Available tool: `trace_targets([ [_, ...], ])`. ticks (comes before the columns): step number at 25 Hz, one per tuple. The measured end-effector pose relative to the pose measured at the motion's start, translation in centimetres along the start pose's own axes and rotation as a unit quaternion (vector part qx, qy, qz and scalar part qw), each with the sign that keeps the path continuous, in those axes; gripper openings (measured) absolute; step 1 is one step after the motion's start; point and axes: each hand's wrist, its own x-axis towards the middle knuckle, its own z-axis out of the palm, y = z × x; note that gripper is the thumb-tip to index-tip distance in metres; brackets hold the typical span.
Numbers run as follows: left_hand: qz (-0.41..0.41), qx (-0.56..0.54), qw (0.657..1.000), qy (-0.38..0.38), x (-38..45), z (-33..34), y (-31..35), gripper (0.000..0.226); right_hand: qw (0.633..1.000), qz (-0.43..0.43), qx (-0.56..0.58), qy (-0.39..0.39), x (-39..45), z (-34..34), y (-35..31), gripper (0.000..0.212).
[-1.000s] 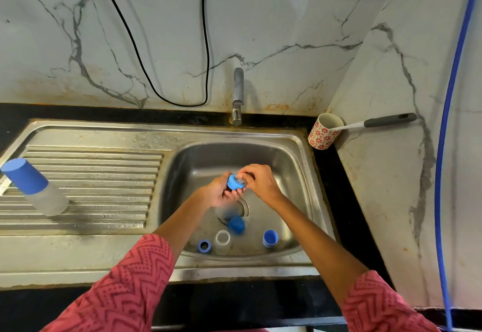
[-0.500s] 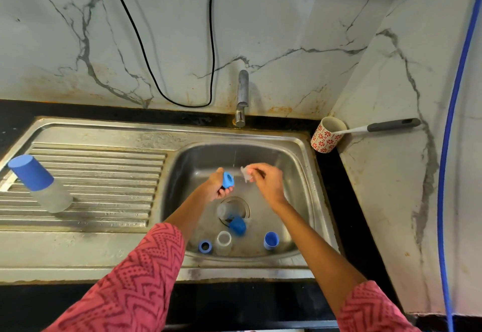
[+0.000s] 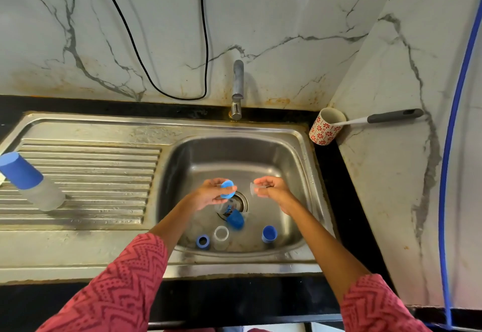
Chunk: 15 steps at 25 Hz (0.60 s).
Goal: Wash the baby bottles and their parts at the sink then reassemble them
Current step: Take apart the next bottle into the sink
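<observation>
Sleeves: 2 red zigzag-patterned sleeves (image 3: 117,295) enter from the near edge, forearms reaching over the sink rim into the basin.
Near parts in basin: along the near wall of the sink (image 3: 234,256) sit a blue ring (image 3: 203,241), a clear cup-like part (image 3: 221,236) with its opening up, and a blue cap (image 3: 269,234) to the right, each apart from the others.
Bottle by drain: a clear bottle with a blue collar (image 3: 234,218) lies tilted at the drain, its blue end toward the near side.
Left hand: the left hand (image 3: 211,194) pinches a blue screw ring (image 3: 227,189) at its fingertips, the ring's face turned toward the camera and to the right.
Right hand: the right hand (image 3: 271,191) pinches a clear nipple (image 3: 254,188) between thumb and fingers; its wide base faces left toward the ring, long axis roughly left to right.
Gap: ring and nipple are near each other but apart, above the drain.
Drainboard: a capped bottle (image 3: 31,180) lies tilted on the ribbed drainboard at far left, blue cap pointing up-left.
Far: tap (image 3: 238,89) at the wall; a red-patterned mug (image 3: 326,129) holding a grey-handled brush (image 3: 391,116).
Writing: none readable.
</observation>
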Motion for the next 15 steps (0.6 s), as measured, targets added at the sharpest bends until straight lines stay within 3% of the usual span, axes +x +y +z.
trace_targets([
  [4,-0.022,0.131,0.99,0.042,1.6,2.3,-2.3,0.009,0.983,0.038,-0.176,-0.021,0.8,-1.3,2.1,0.028],
  [6,-0.044,0.198,0.977,0.065,2.9,3.7,-3.2,0.015,0.962,0.037,-0.269,-0.02,1.4,-1.9,3.2,0.027],
  [9,-0.043,0.348,0.935,0.053,4.7,5.2,-4.4,0.017,0.935,0.039,-0.351,-0.019,2.4,-2.3,4.8,0.024],
  [15,-0.082,0.532,0.843,-0.011,6.7,8.7,-7.3,0.035,0.886,0.047,-0.456,-0.068,3.7,-2.4,7.5,0.022],
])
